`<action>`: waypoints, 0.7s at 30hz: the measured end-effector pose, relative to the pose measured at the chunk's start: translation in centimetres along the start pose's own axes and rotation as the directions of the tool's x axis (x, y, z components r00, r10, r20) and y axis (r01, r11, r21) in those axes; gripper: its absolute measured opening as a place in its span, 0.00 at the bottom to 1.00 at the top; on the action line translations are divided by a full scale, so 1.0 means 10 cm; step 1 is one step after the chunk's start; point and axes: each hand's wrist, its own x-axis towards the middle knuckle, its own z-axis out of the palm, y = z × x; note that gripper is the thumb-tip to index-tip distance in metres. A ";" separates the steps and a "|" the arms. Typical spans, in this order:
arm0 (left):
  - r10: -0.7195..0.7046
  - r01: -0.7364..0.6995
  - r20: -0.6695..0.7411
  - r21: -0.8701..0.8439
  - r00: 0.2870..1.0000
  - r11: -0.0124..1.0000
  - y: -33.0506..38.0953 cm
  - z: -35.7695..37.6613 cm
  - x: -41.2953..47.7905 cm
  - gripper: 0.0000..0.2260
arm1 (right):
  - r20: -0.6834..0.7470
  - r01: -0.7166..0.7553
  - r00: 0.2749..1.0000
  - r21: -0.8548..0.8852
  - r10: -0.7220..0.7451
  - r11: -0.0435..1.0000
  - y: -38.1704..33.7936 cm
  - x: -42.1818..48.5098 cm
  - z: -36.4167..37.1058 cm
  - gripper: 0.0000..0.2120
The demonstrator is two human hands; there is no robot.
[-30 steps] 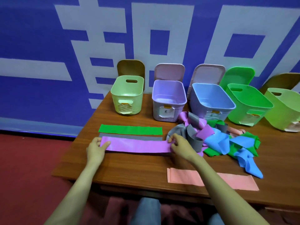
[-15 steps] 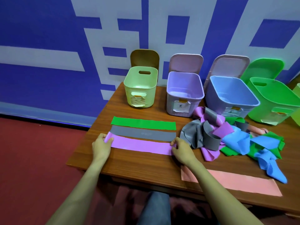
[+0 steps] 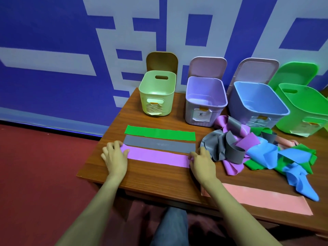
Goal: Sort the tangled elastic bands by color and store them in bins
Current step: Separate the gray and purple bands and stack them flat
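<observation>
Near the middle of the frame, flat open fingers of the left hand (image 3: pixel 115 158) and right hand (image 3: pixel 202 161) press the ends of a smooth purple band (image 3: pixel 158 157), just below long gray (image 3: pixel 159 143) and green (image 3: pixel 159 133) strips.

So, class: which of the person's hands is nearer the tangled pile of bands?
Right. The right hand rests on the purple band's end, right beside the tangled pile; the left hand presses the band's far end.
</observation>
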 end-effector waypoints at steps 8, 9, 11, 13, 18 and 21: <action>0.010 -0.041 0.109 0.292 0.994 0.956 0.19 0.01 -0.15 0.15 | 0.004 0.067 0.998 -0.028 -0.067 0.997 0.02 -0.17 0.00 0.14; 0.010 -0.045 0.121 0.295 0.993 0.955 0.23 0.00 -0.21 0.15 | 0.015 0.075 0.997 -0.014 -0.075 0.997 0.04 -0.17 -0.01 0.15; 0.046 -0.079 0.137 0.248 0.990 0.966 0.36 -0.02 -0.37 0.15 | 0.018 0.083 0.996 0.029 -0.084 0.996 0.08 -0.19 -0.05 0.17; 0.114 -0.138 0.161 0.148 0.980 0.979 0.56 0.00 -0.59 0.14 | -0.026 0.083 0.996 0.104 -0.080 0.991 0.13 -0.24 -0.12 0.15; 0.301 -0.279 0.215 -0.126 0.929 0.952 1.24 0.09 -1.08 0.10 | -0.258 0.063 0.966 0.250 0.004 0.966 0.42 -0.41 -0.34 0.10; 0.402 -0.356 0.243 -0.214 0.883 0.910 1.65 0.19 -1.22 0.09 | -0.359 0.043 0.932 0.262 0.056 0.964 0.68 -0.49 -0.46 0.09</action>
